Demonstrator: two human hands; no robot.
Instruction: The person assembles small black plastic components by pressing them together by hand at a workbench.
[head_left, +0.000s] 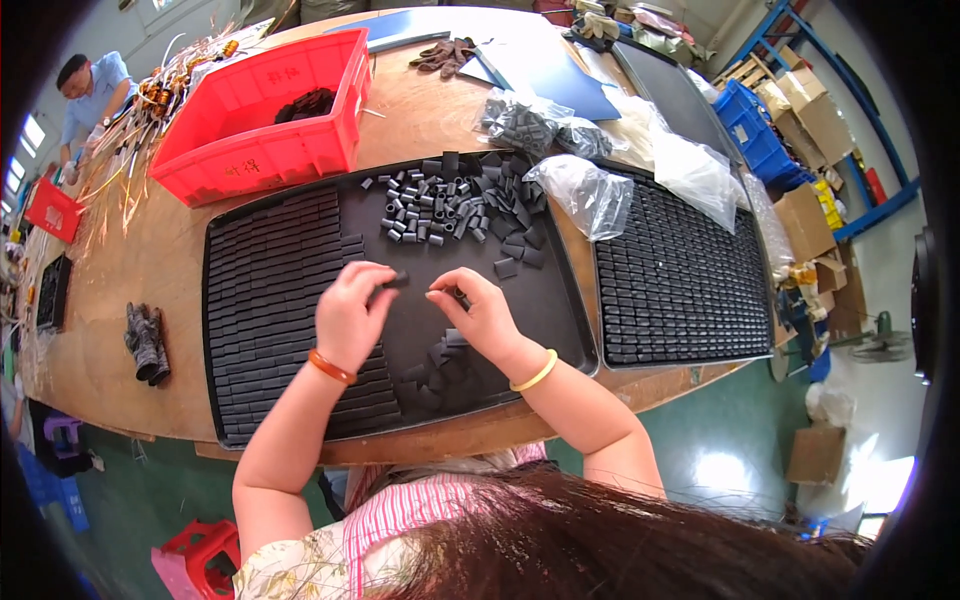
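- Setting short black tubes into rows looks like the step in hand; you appear to be readying pieces above the tray (pixel 545 335).
- Your left hand (pixel 352 305) is pinched nearly closed, thumb against fingers, with one black tube (pixel 399 280) sticking out toward the right hand.
- Your right hand (pixel 478 312) has bent fingers, thumb and index tips close together; something dark shows inside the curl, but you can't tell from here how firmly it is held, or how many pieces.
- Neat rows (pixel 270 290) fill the tray's left side, their right edge uneven.
- Loose tubes (pixel 435 208) lie heaped at the tray's far side; a smaller cluster (pixel 440 368) sits nearer you, below the right hand.
- To the right, a second tray (pixel 685 280) looks packed, plastic bags over its far part.
- Next move, as judged: bring the left-hand tube down against the ragged row ends, lined up lengthwise, without nudging its neighbours.
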